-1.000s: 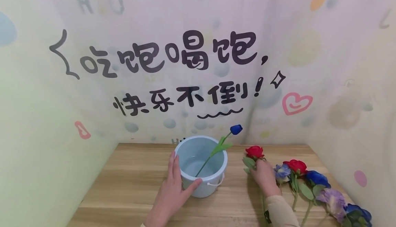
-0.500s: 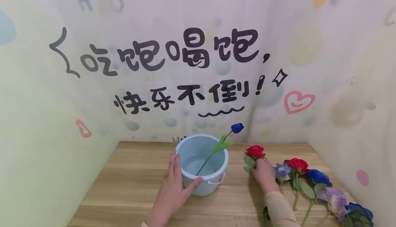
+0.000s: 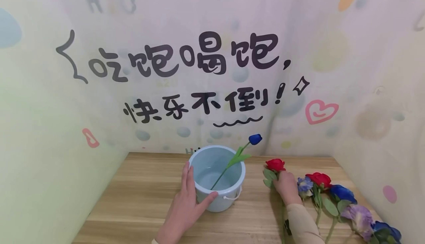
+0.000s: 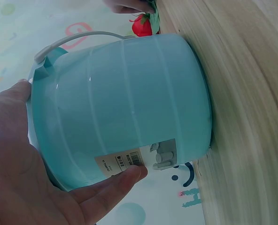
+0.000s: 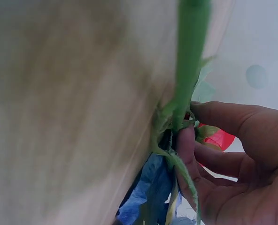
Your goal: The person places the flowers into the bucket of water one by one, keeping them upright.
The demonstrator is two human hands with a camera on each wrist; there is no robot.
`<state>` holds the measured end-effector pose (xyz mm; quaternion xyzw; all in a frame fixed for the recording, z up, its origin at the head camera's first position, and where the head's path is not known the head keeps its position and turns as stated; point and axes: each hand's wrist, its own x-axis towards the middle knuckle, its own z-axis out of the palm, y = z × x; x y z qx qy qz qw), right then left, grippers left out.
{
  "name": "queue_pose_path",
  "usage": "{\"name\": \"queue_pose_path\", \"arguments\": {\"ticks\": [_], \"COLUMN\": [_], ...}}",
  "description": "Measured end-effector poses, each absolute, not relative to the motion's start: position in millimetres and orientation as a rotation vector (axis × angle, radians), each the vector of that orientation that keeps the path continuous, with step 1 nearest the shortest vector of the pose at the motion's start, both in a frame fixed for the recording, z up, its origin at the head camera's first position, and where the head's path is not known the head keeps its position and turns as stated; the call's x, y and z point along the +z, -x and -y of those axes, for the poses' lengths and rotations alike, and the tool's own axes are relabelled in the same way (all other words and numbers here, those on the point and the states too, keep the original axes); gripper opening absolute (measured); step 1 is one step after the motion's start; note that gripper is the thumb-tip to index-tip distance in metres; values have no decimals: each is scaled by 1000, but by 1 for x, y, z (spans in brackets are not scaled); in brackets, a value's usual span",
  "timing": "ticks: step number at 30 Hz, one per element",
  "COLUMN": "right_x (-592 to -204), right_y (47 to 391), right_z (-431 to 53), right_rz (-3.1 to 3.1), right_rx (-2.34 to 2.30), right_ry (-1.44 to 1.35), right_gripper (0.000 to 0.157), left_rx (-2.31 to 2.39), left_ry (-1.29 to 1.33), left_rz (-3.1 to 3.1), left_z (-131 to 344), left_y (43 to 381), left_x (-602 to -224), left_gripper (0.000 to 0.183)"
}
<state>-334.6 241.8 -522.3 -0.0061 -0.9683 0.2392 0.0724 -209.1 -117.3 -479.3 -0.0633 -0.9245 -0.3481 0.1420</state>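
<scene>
A light blue bucket with a white handle stands upright on the table. My left hand holds it, the thumb over the near rim and the fingers along its left side. In the left wrist view a printed label shows on the bucket's wall, beside a fingertip. One blue tulip leans inside the bucket, its head above the far right rim. To the right, my right hand pinches a red rose by its stem just below the head. The rose lies low over the table, its stem close to the right wrist camera.
Several more artificial flowers lie in a row right of my right hand: a pale blue one, a red rose, a blue rose, a purple one. The wooden table ends at a printed wall cloth.
The head view shifts slightly. My left hand stays on the bucket, and my right hand stays at the red rose's stem with hardly any movement.
</scene>
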Motion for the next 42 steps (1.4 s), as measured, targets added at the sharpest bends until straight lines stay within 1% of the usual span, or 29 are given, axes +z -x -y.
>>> {"name": "queue_pose_path", "arguments": {"ticks": [5,7,11,13,16,20,28,35,42], "right_x": [-522,-523,-526,-526,-521,-510,-471,-429,-395], "right_y": [339,340,341,341,340,341,333,323,313], "right_z": [-245,-247,-252,-254,-254,-253,-247,-242,-239], "right_rz": [2907,2903,2912,2911,2903,2878,2807,2698,2630], "right_rx": [711,725,798,826,857,912,975,1150,1236], "right_ry": [36,57,124,139,137,105,42,1,-75], "right_gripper": [22,25,36,38,38,34,22,32,35], "left_rx": [-1003,-1005,-1012,-1015,-1017,-1017,-1017,-1003,-1009], "left_ry": [185,185,180,175,176,186,181,188,190], "left_rz": [2669,2672,2687,2694,2689,2669,2669,2658,2655], "left_z": [117,117,117,116,116,116,116,117,118], "left_y": [209,209,208,207,206,206,208,210,209], "left_x": [-478,-478,-478,-478,-479,-480,-480,-478,-478], "left_gripper": [115,115,117,117,117,116,116,116,117]}}
